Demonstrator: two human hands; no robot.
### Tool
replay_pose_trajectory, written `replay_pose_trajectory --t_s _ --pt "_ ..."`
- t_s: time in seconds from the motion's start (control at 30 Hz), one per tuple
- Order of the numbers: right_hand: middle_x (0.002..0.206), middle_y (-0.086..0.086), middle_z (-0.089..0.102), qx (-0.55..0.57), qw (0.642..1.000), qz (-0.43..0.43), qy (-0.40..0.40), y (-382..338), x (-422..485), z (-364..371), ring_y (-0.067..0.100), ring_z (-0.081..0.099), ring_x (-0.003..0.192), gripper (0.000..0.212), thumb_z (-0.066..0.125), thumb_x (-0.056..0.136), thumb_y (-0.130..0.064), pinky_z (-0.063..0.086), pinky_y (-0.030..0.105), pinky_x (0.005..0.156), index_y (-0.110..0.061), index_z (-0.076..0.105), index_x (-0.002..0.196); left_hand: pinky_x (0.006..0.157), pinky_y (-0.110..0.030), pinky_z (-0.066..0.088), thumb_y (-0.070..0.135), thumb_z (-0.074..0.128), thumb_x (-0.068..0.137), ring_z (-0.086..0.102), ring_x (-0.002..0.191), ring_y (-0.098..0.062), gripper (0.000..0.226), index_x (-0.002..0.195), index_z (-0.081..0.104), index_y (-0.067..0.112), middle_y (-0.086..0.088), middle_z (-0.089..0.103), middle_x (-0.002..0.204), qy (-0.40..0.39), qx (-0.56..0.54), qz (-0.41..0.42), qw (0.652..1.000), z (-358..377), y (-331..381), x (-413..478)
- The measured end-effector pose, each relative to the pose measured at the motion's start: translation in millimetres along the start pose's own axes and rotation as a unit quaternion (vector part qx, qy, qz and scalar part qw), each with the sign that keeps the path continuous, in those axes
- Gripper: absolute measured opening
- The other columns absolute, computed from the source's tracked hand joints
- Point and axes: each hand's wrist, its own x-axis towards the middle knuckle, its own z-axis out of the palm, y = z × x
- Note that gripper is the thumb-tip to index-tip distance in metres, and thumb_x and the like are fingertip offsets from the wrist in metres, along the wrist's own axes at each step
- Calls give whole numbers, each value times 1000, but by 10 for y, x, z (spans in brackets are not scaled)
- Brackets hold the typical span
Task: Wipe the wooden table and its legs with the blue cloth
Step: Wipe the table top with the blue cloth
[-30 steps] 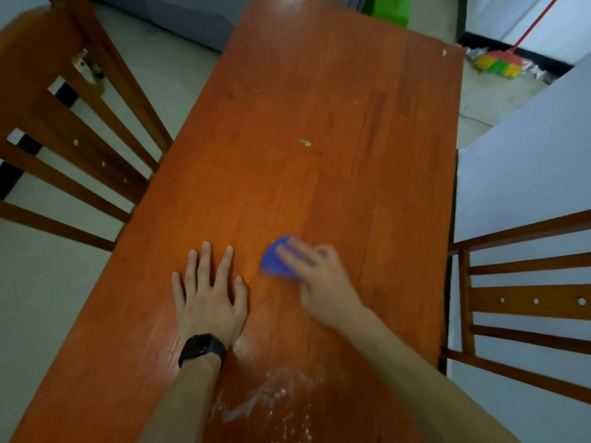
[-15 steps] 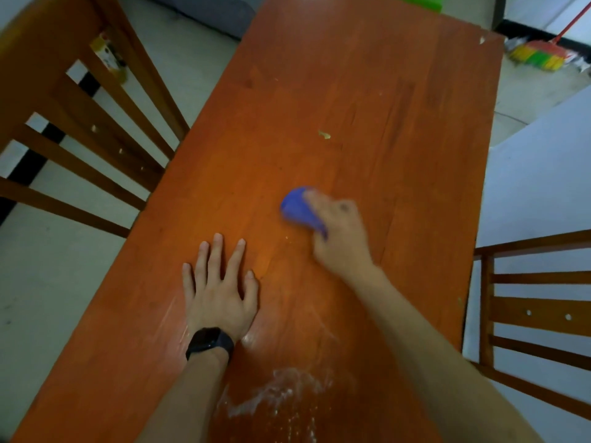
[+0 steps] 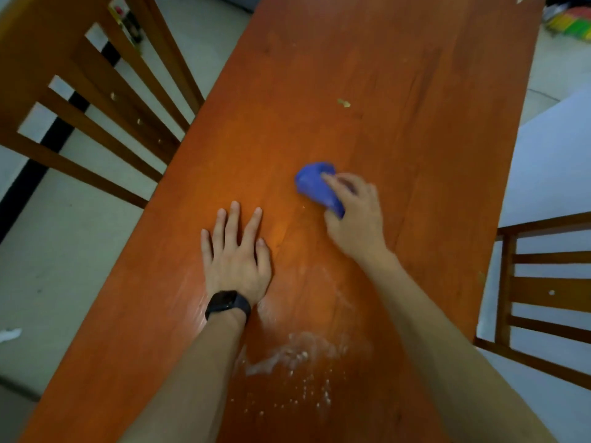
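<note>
Nearest the camera, a white powdery smear [image 3: 297,356] with loose specks lies on the orange-brown wooden table [image 3: 415,123], between the two forearms. Just beyond it the left hand [image 3: 236,260], with a black wristwatch [image 3: 227,304] on its wrist, rests flat on the top, fingers straight and slightly spread, holding nothing. To its right and a little farther out, the right hand [image 3: 355,219] grips the small bunched blue cloth [image 3: 315,183], its fingers curled over the wad and pressing it onto the tabletop near the middle. Farther on, a small yellowish crumb [image 3: 343,103] sits on the bare wood, well apart from the cloth.

The cloth looks soft, light and limp. It will likely crumple or slip on the glossy surface unless it is held bunched from above under the palm, as it is now.

A slatted wooden chair [image 3: 96,100] stands at the table's left edge and another [image 3: 543,289] at its right. The table's legs are hidden beneath the top. Its near end and far end are cut off, and the right hand covers part of the cloth. The right thumb cannot be made out. A blurred bundle of bright colours [image 3: 569,24] at the far right corner is too indistinct to name.
</note>
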Motion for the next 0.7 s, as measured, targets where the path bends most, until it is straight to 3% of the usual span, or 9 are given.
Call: replay_pose_trajectory --t_s 0.1,0.2,0.23,0.3,0.37,0.47,0.53,0.63,0.7 --pt "128 0 58 49 977 -147 -148 -261 -1000 -64 28 55 104 54 62 78 -13 39 32 91 -23 61 131 121 -51 6 44 26 98 7 151 -19 55 152 27 38 3 17 163 0 3 3 1000 12 -17 3" --pt "119 -10 62 102 932 -155 -312 -359 -1289 -360 12 58 103 49 62 78 -14 46 30 89 -31 66 123 121 -51 6 43 31 97 8 151 -19 54 151 29 39 3 18 163 7 -3 -2 1000 14 -12 -10" --pt "115 -11 65 122 932 -132 -316 -343 -1150 -438 7 60 104 46 62 77 -11 49 30 91 -30 68 120 121 -51 6 43 31 97 8 151 -20 54 151 29 39 3 18 163 7 -7 -2 1000 15 -16 -6" --pt "118 -6 67 125 964 -67 -224 -161 -749 -546 8 61 110 47 60 78 -7 48 30 97 -24 67 122 121 -52 6 44 30 97 8 151 -20 54 151 30 38 2 19 163 8 -13 3 1000 14 -19 -8" --pt "127 1 64 46 996 4 -76 145 -414 -565 20 59 113 52 56 79 -13 41 29 99 -21 62 129 121 -52 6 44 30 97 9 151 -21 54 151 31 38 2 19 163 15 -12 7 1000 20 -27 -17" --pt "132 -1 59 -67 994 83 19 263 -689 -326 28 53 107 58 51 80 -28 39 34 89 -28 54 138 121 -52 6 43 31 98 8 151 -21 52 150 32 38 2 19 163 19 -17 10 1000 39 -47 -41" --pt "130 -1 59 -52 997 51 16 12 -1309 -168 29 51 101 55 53 81 -26 43 39 85 -26 56 136 121 -52 7 44 31 98 8 151 -22 53 151 31 38 2 19 163 18 -14 11 1000 43 -53 -52" --pt "131 -3 57 0 993 -73 -90 -327 -2196 -150 27 50 99 51 54 83 -19 45 43 81 -25 59 133 121 -53 6 44 31 98 9 151 -22 53 151 31 38 1 19 163 14 -20 9 1000 27 -71 -48" --pt "133 -5 55 21 985 -105 -138 -252 -2350 -252 25 50 104 52 56 84 -17 46 40 87 -27 57 134 121 -52 5 44 32 99 8 151 -22 52 151 31 38 1 18 163 10 -20 8 1000 34 -67 -70"
